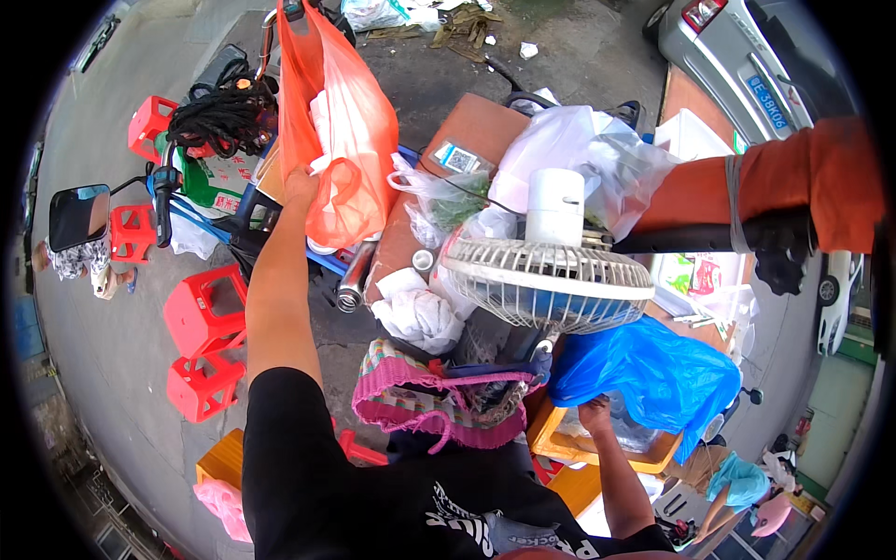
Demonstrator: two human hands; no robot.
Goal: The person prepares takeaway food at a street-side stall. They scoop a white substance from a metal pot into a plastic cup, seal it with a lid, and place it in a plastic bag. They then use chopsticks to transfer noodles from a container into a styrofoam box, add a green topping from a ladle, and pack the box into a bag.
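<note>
My left hand [299, 185] reaches up to a red plastic bag [357, 105] that hangs near a handlebar and holds white things; the fingers are partly hidden by the bag's film, so its grip is unclear. At the lower right my right hand [595, 413] is at the hem of a blue plastic bag [644, 371], its fingertips under the edge. That bag partly covers an orange-yellow crate [602, 455] with clear plastic in it. Between the hands are a white caged electric fan [549, 280], a pink woven basket [441, 406] and a crumpled white cloth [420, 318].
Several red plastic stools [206, 308] stand at the left, below a handlebar mirror [79, 217]. A steel flask [355, 280] lies beside a brown board [392, 259]. An orange-red covered pole [763, 175] crosses at the right. A silver car [735, 63] and a bending person [742, 483] are farther off.
</note>
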